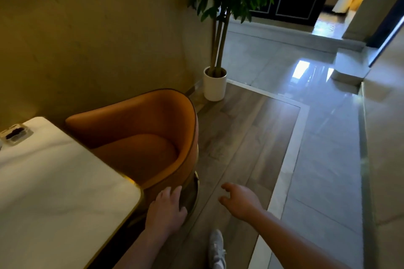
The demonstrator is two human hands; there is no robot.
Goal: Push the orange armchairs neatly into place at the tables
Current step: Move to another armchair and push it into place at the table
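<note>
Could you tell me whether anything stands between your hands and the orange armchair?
Nothing visible does: the left hand rests on the armchair at its near side, and only floor separates the open right hand from it.

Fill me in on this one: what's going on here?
A person stands beside an orange armchair that sits close against a white table by the wall. Their left hand rests open on the armchair's near side, as if to push it. The right hand hangs free over the wooden floor, holding nothing. A potted plant stands beyond the chair.
</note>
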